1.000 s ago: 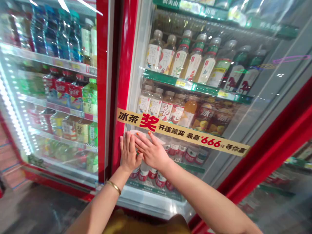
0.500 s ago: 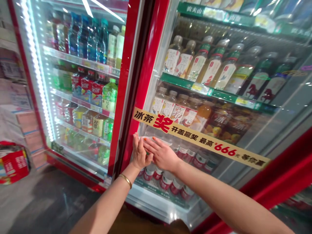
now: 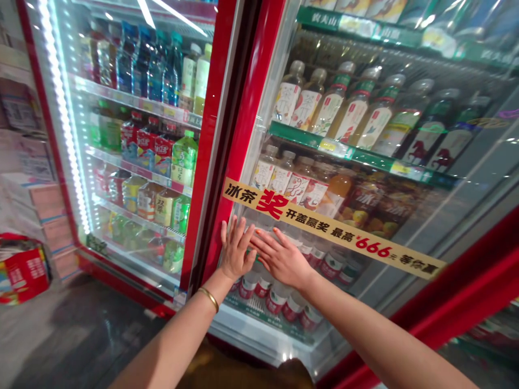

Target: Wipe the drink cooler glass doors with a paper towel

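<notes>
Bare left forearm [image 3: 174,337], slim gold bangle [image 3: 208,299] circling wrist, plain polished band catching light. Bare right forearm [image 3: 365,329], smooth, unmarked. Short fingernails [image 3: 274,229] on right hand [image 3: 281,259] painted orange; nail colour on left hand [image 3: 237,251] too small to tell. Dark olive-brown shape [image 3: 243,370] along lower edge, too dim to confirm as clothing.
</notes>
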Demonstrator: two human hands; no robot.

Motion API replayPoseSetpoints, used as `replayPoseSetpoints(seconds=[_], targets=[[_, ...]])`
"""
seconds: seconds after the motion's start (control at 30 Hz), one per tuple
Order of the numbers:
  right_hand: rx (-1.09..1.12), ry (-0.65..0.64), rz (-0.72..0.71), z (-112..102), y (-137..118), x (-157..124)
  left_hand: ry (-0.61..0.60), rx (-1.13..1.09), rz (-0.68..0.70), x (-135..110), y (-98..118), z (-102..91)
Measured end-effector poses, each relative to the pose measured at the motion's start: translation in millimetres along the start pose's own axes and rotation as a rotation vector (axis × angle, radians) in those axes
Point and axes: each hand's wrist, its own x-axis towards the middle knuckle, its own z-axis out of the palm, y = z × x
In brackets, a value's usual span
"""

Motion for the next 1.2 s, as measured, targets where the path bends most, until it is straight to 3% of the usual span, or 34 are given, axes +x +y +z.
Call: replayPoseSetpoints(seconds=[0.07, 0.17, 0.23, 0.3, 0.4, 0.53, 0.67, 0.83, 1.03, 1.2], targets=[[-0.045, 0.075, 0.193, -13.5, 13.2, -15.9, -0.037, 0.013, -0.039, 10.7, 9.2, -5.5], [-0.086, 0.180, 0.428, -30.2, 31.6, -7.1, -0.008, 0.035, -0.077, 27.2, 20.7, -7.6], [-0.087, 0.215, 0.426, -29.7, 32.0, 7.5, 0.023, 0.042, -0.075, 37.3, 24.2, -3.8], [-0.090, 0.227, 0.334, -21.5, 23.4, 14.2, 0.013, 0.050, -0.060, 44.9, 24.3, 2.2], [-0.114, 0.216, 0.286, -11.4, 11.3, -3.0, -0.042, 0.084, -0.003, 49.1, 21.4, 7.7], [-0.178, 0.231, 0.492, -25.7, 30.3, -44.3, -0.056, 0.108, -0.002, 56.2, 22.0, -1.7], [-0.195, 0.338, 0.774, -51.7, 68.0, -39.3, -0.004, 0.097, -0.045, 91.4, 32.0, -13.8], [-0.128, 0.324, 0.641, -53.3, 66.4, -16.6, -0.018, 0.091, 0.003, 134.3, 41.6, 1.3], [-0.169, 0.246, 0.654, -47.8, 55.8, -56.6, -0.001, 0.021, 0.010, 131.1, 36.0, 20.4], [-0.346, 0.275, 0.712, -61.1, 85.5, -96.4, 0.010, 0.012, 0.033, 128.8, 31.2, 20.4]])
